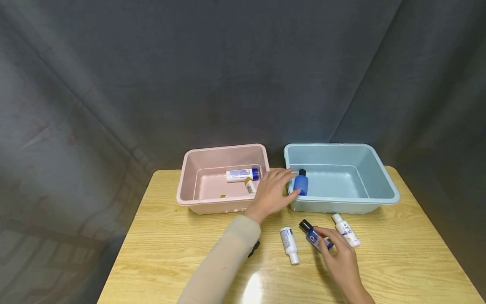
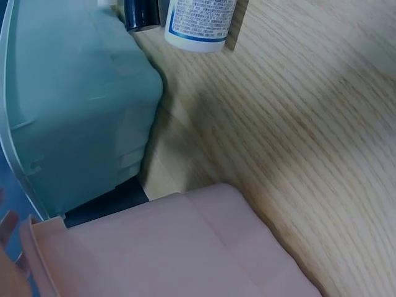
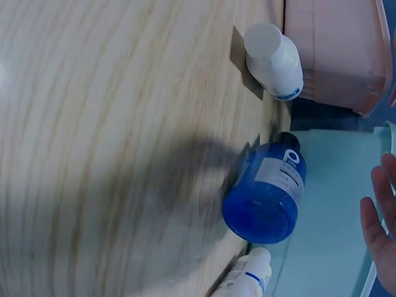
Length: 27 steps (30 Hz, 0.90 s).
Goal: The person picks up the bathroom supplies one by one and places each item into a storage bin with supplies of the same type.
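My left hand (image 1: 270, 192) reaches over the near left corner of the light blue bin (image 1: 343, 199), fingers spread and slightly bent. Beside its fingertips, a blue bottle with a black cap (image 1: 301, 184) leans inside that bin. Only a sliver of this hand shows in the left wrist view. My right hand (image 1: 339, 253) is held over a dark blue bottle with a black cap (image 1: 312, 236) on the table, thumb and fingers apart. In the right wrist view, the fingers (image 3: 374, 229) appear off to the side of this bottle (image 3: 263, 195).
A pink bin (image 1: 212, 205) stands left of the blue one, containing a white tube with a blue cap (image 1: 241, 175) and a brown-capped bottle (image 1: 249, 185). White bottles (image 1: 289, 245) lie on the wooden table (image 1: 171, 253) either side of the dark blue bottle. A dark curtain hangs behind.
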Motion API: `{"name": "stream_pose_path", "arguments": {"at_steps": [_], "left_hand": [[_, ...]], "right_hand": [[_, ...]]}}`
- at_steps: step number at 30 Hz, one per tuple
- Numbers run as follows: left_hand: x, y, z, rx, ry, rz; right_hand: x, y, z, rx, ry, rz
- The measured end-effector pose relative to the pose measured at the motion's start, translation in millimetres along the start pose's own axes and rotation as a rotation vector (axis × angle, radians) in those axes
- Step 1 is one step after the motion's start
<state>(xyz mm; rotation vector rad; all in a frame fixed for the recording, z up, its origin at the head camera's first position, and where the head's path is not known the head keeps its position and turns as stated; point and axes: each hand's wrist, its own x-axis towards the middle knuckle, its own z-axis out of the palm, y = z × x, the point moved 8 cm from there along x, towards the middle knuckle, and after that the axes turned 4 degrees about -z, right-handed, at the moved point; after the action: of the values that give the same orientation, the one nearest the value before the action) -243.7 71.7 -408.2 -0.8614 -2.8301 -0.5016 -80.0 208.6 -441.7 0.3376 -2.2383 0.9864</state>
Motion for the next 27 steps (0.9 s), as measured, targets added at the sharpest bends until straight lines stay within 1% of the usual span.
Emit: {"name": "stream_pose_path", "arguments": {"at_steps": [4,7,14,21,27], "left_hand": [[0.2,-0.7,3.9,0.015,-0.011,-0.009],[0.7,-1.5,6.3,0.017,-0.017,-0.014],[2.3,-3.8,13.1,0.051,-0.026,-0.023],[3.4,-3.9,17.5,0.080,-0.036,-0.031],[3.8,-4.6,18.8,0.091,-0.039,-0.040]], "right_hand": [[-1.5,-2.9,3.4,0.020,0.022,0.004],[-2.1,-3.7,5.9,0.015,0.019,0.023],[-4.0,-0.8,15.1,-0.016,-0.027,0.107],[-8.3,3.7,26.2,-0.021,-0.073,0.183],[-12.0,5.6,34.7,-0.052,-0.099,0.208]]}}
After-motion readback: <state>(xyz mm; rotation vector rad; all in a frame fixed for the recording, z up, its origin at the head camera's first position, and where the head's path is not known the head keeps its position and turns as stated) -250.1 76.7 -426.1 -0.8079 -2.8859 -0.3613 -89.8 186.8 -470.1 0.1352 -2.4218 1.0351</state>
